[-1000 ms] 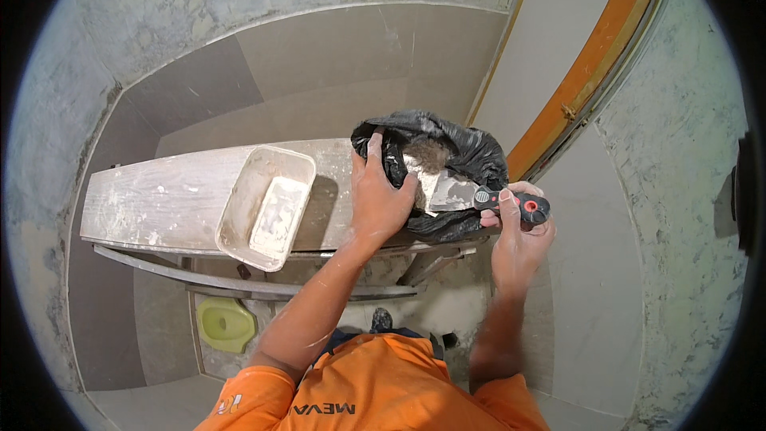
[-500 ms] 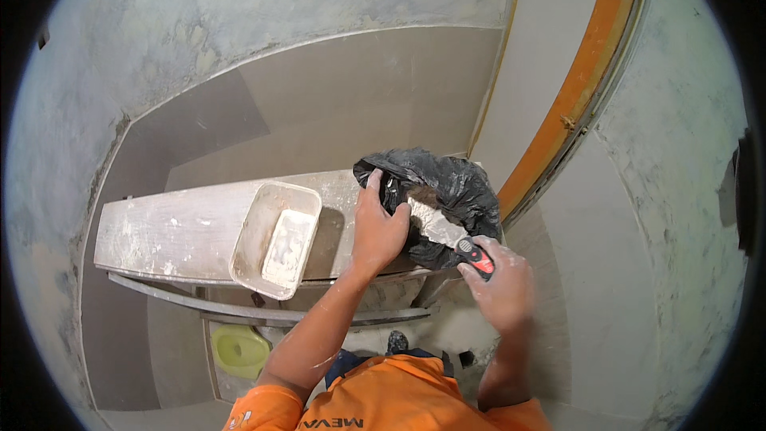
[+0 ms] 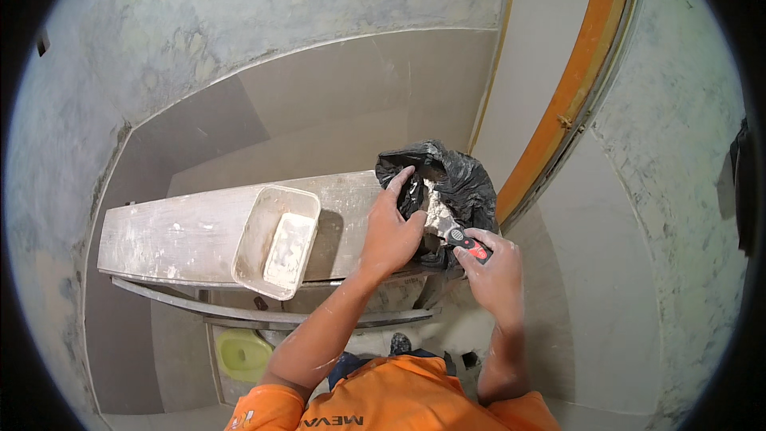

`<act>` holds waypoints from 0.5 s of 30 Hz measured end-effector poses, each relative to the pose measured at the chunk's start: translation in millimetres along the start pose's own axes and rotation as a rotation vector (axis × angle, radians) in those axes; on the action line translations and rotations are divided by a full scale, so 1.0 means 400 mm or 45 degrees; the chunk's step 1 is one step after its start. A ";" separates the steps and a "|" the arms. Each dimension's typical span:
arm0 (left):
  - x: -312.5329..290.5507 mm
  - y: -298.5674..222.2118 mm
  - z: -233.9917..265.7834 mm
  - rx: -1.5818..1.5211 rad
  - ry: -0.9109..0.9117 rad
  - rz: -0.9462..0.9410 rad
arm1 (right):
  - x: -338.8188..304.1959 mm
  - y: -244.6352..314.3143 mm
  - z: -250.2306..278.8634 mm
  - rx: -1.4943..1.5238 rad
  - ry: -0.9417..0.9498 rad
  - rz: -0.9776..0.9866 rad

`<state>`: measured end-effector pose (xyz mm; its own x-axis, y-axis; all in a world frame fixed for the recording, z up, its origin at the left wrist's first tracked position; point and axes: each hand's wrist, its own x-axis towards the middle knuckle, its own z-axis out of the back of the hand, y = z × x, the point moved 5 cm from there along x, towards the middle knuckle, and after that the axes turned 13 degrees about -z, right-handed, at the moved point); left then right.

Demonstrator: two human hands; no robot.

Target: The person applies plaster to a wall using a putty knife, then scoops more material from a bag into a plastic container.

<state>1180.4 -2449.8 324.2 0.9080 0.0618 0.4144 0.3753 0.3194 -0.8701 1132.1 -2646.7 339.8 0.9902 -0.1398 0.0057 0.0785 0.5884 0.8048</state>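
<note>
A crumpled black plastic bag stands on the right end of a plank bench. My left hand grips the bag's near left rim, with its thumb and index finger round the opening. My right hand is closed on the black and red handle of a putty knife. The knife's blade reaches into the bag's mouth and is covered with whitish powder or paste. Left of my hands, a white rectangular plastic tub sits tilted at the bench's near edge, with a pale layer of material on its bottom.
The plaster-spattered plank bench runs along a tiled wall. A curved metal bar passes along its near side. Below, a yellow-green squat toilet pan is set in the floor. An orange door frame rises at the right.
The bag's left rim and my left hand have shifted right. My right hand and the putty knife have moved slightly left, and the blade now shows a thicker white load.
</note>
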 end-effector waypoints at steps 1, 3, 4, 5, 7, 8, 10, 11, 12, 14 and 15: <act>-0.004 0.006 0.002 0.019 0.011 -0.013 | -0.002 -0.002 -0.004 -0.006 0.005 0.003; -0.015 0.033 0.022 -0.040 -0.004 0.055 | -0.010 -0.008 -0.016 0.044 0.028 -0.036; -0.024 0.051 0.033 -0.096 -0.012 0.118 | -0.015 -0.011 -0.025 0.038 0.035 -0.032; -0.032 0.066 0.045 -0.100 -0.019 0.122 | -0.022 -0.016 -0.031 0.091 0.051 -0.047; -0.047 0.088 0.075 -0.175 -0.058 0.080 | -0.045 -0.016 -0.040 0.137 0.074 -0.058; -0.053 0.075 0.095 -0.077 -0.049 0.054 | -0.054 -0.014 -0.039 0.167 0.068 -0.063; -0.057 0.036 0.131 -0.063 -0.023 0.134 | -0.071 0.008 -0.039 0.190 0.069 -0.057; -0.062 0.021 0.150 -0.047 0.013 0.216 | -0.080 0.025 -0.038 0.181 0.059 -0.061; -0.066 0.006 0.174 -0.049 -0.002 0.217 | -0.086 0.039 -0.042 0.173 0.050 -0.065; -0.069 -0.037 0.222 -0.010 -0.006 0.041 | -0.096 0.060 -0.053 0.181 0.063 -0.032; -0.074 -0.051 0.246 -0.013 -0.020 0.041 | -0.101 0.073 -0.059 0.196 0.068 -0.011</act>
<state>1127.4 -2364.9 355.8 0.9167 0.0872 0.3900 0.3476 0.3075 -0.8858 1097.3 -2605.2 349.3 0.9946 -0.0991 -0.0300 0.0723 0.4576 0.8862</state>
